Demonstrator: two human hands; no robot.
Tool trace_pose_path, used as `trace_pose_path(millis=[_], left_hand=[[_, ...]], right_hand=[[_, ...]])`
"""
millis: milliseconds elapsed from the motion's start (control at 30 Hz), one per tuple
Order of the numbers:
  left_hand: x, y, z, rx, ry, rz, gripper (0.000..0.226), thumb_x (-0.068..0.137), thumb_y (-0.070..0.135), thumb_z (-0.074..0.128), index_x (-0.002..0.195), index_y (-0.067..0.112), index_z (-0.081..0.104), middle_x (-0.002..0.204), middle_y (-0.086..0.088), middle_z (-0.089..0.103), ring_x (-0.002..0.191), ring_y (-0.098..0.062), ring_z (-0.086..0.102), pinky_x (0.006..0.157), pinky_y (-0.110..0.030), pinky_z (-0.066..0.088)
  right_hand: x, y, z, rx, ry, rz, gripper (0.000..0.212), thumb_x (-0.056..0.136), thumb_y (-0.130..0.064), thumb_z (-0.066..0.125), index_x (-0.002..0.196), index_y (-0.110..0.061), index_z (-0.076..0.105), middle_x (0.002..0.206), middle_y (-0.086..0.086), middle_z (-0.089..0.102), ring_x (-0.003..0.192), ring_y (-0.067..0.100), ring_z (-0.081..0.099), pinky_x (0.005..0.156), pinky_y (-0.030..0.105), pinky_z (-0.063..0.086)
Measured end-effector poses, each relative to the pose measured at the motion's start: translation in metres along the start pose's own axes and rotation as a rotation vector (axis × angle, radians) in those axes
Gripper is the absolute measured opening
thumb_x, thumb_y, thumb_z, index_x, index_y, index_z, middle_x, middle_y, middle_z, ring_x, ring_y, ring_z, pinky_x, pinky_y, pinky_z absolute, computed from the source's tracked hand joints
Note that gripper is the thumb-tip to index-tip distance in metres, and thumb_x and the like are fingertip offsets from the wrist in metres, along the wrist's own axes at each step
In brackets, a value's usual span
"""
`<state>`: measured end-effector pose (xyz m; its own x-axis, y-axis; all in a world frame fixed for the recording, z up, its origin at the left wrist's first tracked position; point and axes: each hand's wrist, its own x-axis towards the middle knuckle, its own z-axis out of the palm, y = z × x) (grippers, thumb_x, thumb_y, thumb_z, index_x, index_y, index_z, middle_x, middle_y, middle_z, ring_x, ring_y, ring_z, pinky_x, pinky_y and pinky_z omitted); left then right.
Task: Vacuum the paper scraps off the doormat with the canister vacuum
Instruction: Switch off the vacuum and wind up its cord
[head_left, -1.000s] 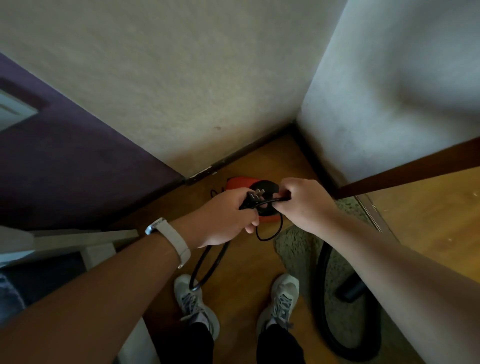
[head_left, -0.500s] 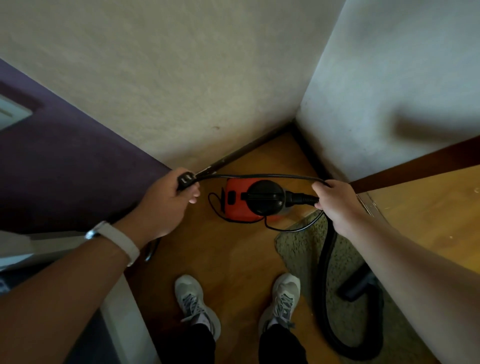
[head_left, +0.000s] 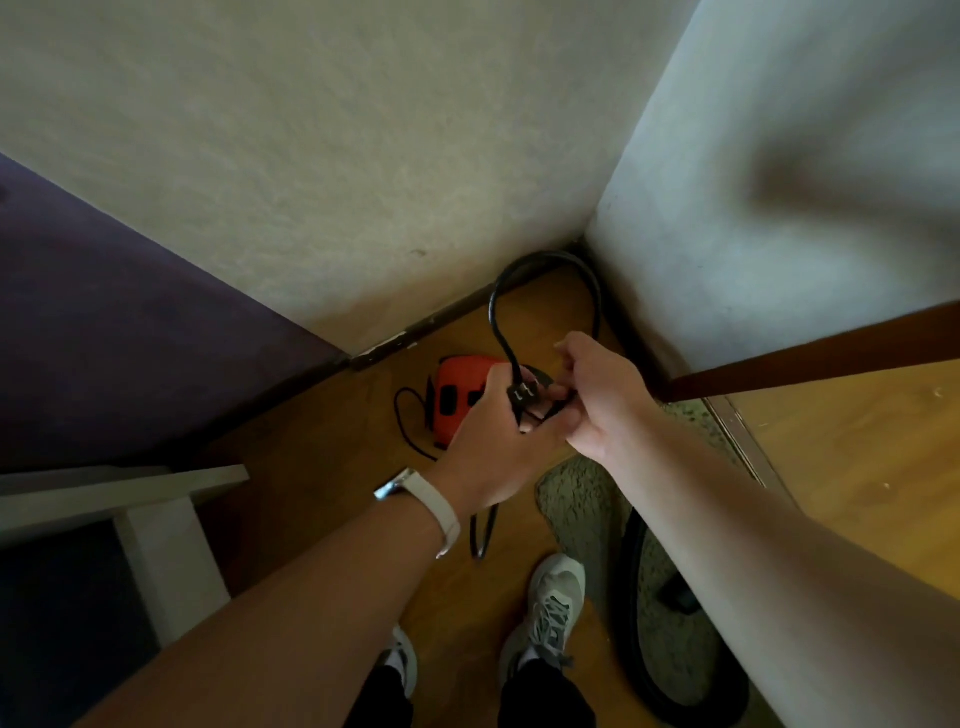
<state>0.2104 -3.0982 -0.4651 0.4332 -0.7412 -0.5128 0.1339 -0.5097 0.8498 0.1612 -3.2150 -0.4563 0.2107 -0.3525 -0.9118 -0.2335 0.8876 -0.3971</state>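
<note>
Shaggy grey-green doormat (head_left: 576, 499) lower right, black hose (head_left: 629, 597) across it. Red boxy canister vacuum (head_left: 454, 395) near wall corner, beneath hands. Left hand (head_left: 488, 447) curled round looped black power cord (head_left: 494, 312), plug (head_left: 522, 392) at thumb. Right hand (head_left: 602, 395) pinching cord, touching left.

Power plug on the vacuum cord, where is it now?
Head view, centre: the power plug is gripped by the left hand over the red canister vacuum; the right hand holds the power cord just right of it.
</note>
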Motion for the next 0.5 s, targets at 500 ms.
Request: trace_pose_path(millis=[500], left_hand=[[0.112,-0.094,-0.031,0.56,-0.104,-0.21,0.018,0.097,0.018,0.054,0.113,0.024,0.054,0.1,-0.001,0.062,0.092,-0.021,0.06,0.074,-0.033,0.048]], right_hand=[[0.122,0.038,-0.072,-0.927,0.061,-0.362,0.049,0.095,-0.031,0.058,0.141,-0.021,0.041,0.118,-0.002,0.054,0.088,0.021,0.065,0.067,0.03,0.048]])
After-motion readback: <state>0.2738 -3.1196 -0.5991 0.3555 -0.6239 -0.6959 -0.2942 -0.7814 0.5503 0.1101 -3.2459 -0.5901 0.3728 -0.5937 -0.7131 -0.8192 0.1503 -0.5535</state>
